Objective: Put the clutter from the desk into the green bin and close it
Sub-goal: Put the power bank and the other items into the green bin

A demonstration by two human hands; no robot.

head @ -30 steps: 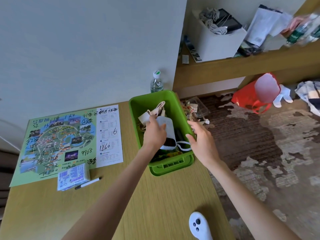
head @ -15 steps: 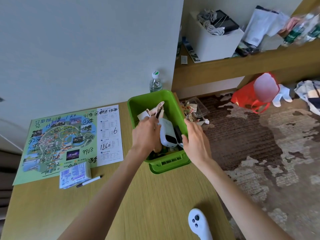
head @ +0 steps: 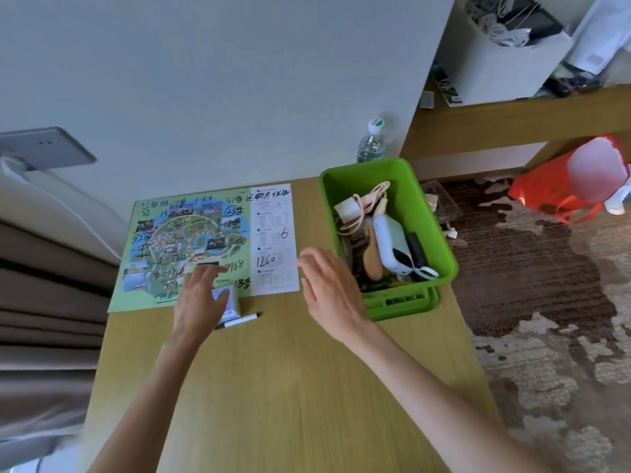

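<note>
On the wooden desk (head: 290,387), against the wall, a big printed map (head: 191,244) covered in black handwriting lies flat. To its right sits the green bin (head: 420,213), lid off, already stuffed with a white device (head: 392,247), pink cable (head: 372,199) and other bits. The person's right hand (head: 333,291) hovers just left of the bin, fingers spread and empty. The left hand (head: 199,302), also spread, reaches over a small packet (head: 229,303) at the map's lower edge; I cannot tell if it touches. A black-capped marker (head: 239,320) lies just beside the packet.
</note>
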